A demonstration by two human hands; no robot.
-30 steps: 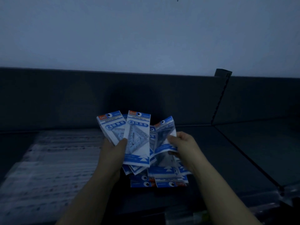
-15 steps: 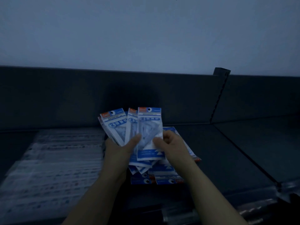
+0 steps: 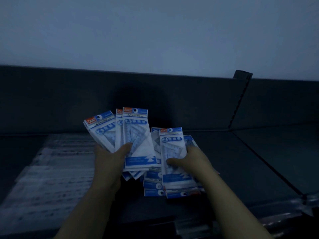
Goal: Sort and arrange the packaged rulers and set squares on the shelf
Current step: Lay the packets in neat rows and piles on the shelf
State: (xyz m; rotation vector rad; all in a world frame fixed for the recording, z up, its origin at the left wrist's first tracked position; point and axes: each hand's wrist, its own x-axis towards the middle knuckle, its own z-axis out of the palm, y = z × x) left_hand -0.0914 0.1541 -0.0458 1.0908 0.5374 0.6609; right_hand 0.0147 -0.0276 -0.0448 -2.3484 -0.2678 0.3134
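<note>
Right hand (image 3: 193, 161) moved right — its pack (image 3: 173, 150) stands upright.

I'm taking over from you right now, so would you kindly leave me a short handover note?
Left hand: holds a fan of set-square packs upright, thumb across the front one.
Right hand: grips a single pack just over the loose pile on the shelf.
Ruler packs lie in rows on the shelf's left.
Done: several packs gathered in the left hand.
Left: collect the pile, then set everything out tidily.
</note>
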